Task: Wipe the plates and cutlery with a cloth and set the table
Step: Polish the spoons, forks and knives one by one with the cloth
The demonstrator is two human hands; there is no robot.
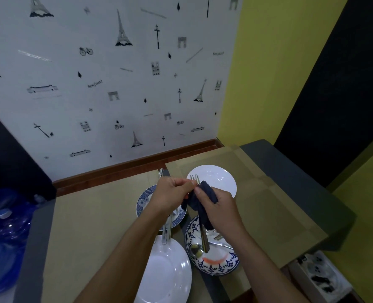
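Observation:
My left hand (172,194) pinches a metal fork (195,179) near its tines, above the table. My right hand (216,207) grips a dark blue cloth (203,201) wrapped around the fork's shaft. A white plate (218,179) lies beyond the hands. Under my left hand sits a blue-patterned plate (145,200). A white plate (165,274) lies near the front edge. To its right, a blue-rimmed bowl plate (214,266) holds a spoon (196,251) and other cutlery (221,243). More cutlery (167,234) lies between the patterned and the near white plate.
Tan placemats (89,226) cover the grey table (290,171). The table stands against a patterned wall, with a yellow wall on the right. Blue plastic bottles (4,232) stand on the left. A white box (321,276) sits low at the right.

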